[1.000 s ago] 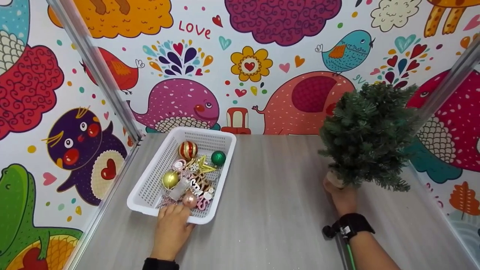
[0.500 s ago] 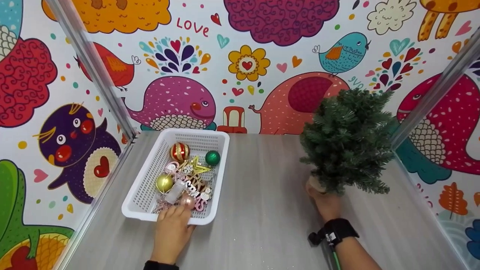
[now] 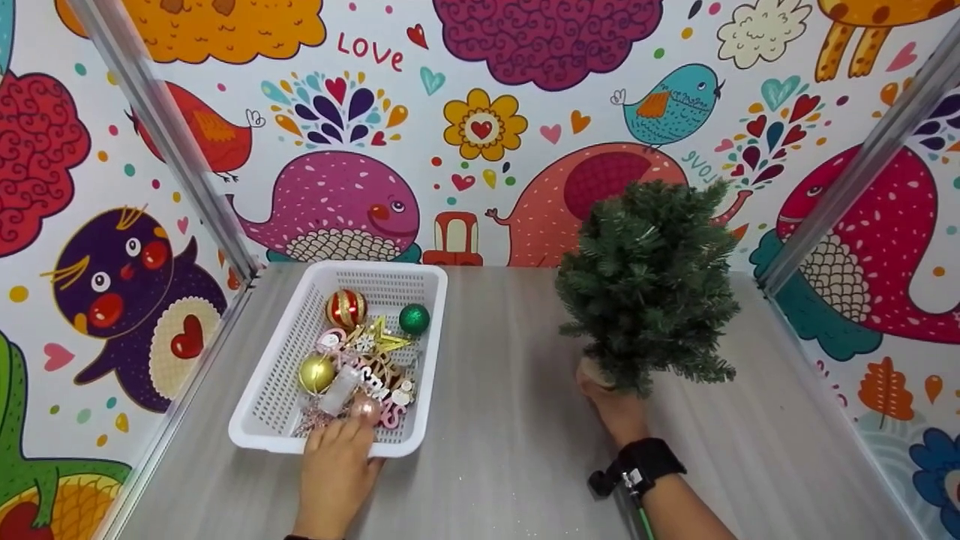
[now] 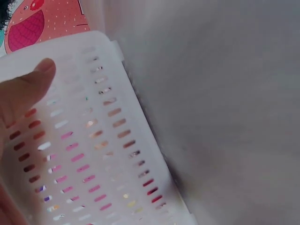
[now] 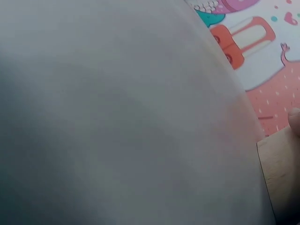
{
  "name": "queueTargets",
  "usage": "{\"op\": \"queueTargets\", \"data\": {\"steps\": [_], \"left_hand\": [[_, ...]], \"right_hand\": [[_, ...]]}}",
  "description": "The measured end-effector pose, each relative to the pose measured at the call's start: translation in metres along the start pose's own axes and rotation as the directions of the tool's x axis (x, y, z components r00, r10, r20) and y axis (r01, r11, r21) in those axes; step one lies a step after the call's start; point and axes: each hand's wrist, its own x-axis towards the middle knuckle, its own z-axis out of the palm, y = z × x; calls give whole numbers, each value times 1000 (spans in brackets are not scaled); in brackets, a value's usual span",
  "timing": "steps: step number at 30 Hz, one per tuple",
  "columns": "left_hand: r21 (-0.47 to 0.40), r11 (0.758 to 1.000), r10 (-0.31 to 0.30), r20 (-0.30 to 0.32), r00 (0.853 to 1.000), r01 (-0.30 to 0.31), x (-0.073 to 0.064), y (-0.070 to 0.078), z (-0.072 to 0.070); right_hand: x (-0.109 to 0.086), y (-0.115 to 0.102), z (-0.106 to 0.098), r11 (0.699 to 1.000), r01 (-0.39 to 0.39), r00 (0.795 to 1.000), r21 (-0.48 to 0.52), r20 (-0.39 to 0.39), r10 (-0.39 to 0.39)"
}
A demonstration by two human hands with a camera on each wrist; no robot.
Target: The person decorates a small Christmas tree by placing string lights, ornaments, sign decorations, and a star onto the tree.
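Note:
A white plastic basket stands at the left in the head view, its slotted wall filling much of the left wrist view. My left hand grips its near rim, fingers over the edge and thumb against the outside. Inside lie a striped red-and-gold bauble, a green one, a gold one, a pink one and a gold star. On the right, my right hand holds a small artificial Christmas tree by its pale wooden base, under the branches.
The grey tabletop runs between basket and tree. A wall printed with cartoon animals closes off the back, with metal posts at the corners. A black camera band sits on the right wrist.
The tree has moved left toward the basket in my right hand. The basket and left hand shift slightly left and nearer in the view, while the head view itself turns a little.

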Motion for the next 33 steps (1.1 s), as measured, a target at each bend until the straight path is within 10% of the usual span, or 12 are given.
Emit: {"op": "queueTargets", "data": {"steps": [33], "left_hand": [[-8,999,-32,-11,999,32,-15,11,-2]], "right_hand": [[-58,-22,48,966,-258,953,-28,158,259]]}}
